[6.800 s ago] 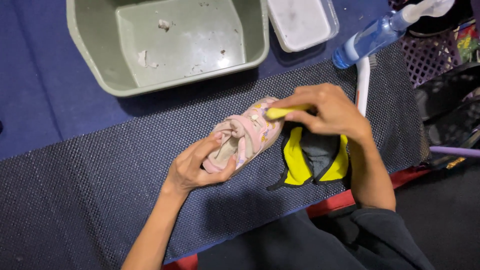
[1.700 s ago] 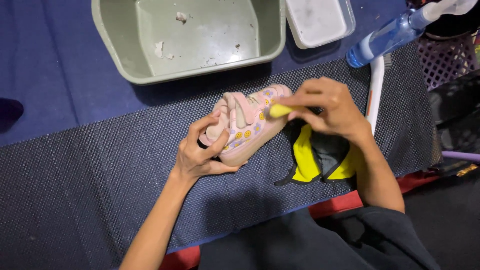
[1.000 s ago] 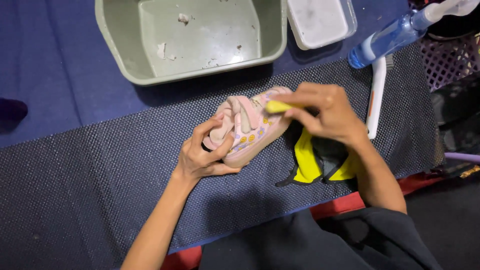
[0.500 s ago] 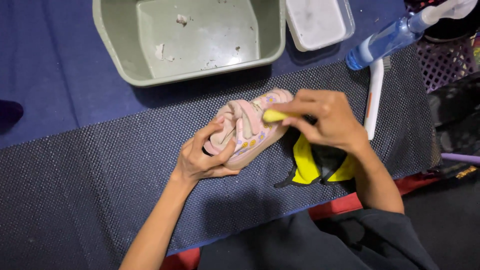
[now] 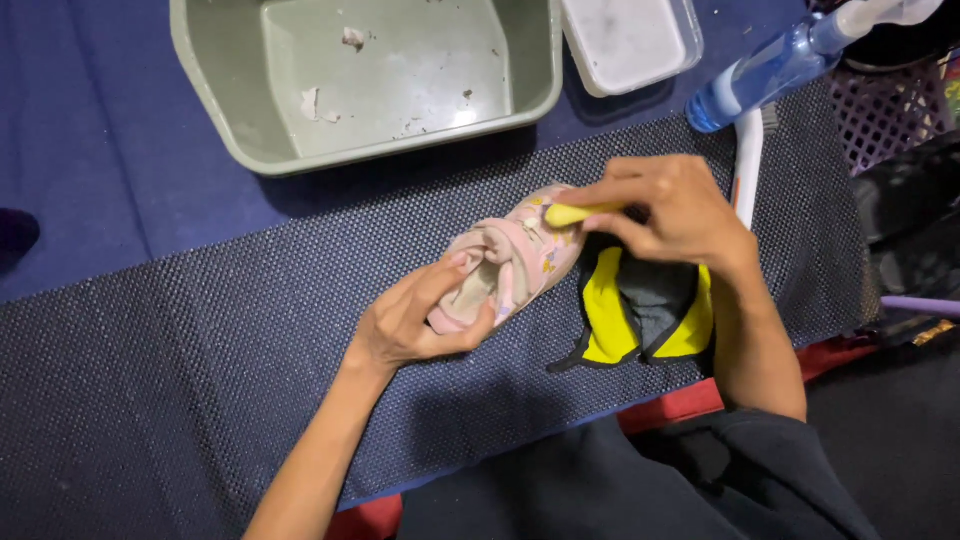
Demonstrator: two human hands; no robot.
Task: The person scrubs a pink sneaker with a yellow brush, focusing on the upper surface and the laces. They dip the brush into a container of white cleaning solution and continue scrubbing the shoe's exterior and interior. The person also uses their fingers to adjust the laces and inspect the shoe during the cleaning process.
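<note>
A small pink child's shoe (image 5: 520,258) lies tilted on a dark textured mat (image 5: 200,380). My left hand (image 5: 415,320) grips its heel end, thumb inside the opening. My right hand (image 5: 665,210) holds a small yellow brush handle (image 5: 570,213) pressed against the shoe's toe end. Under my right wrist lies a yellow and grey cloth item (image 5: 640,310).
A grey-green plastic basin (image 5: 200,70) with bits of debris stands at the back. A white lidded tub (image 5: 625,40), a blue spray bottle (image 5: 770,70) and a white-handled brush (image 5: 748,160) are at the back right. A purple mesh basket (image 5: 900,110) sits far right.
My right hand has kept moving the yellow brush back and forth over the shoe's toe. My left hand has turned the shoe slightly while keeping its grip.
</note>
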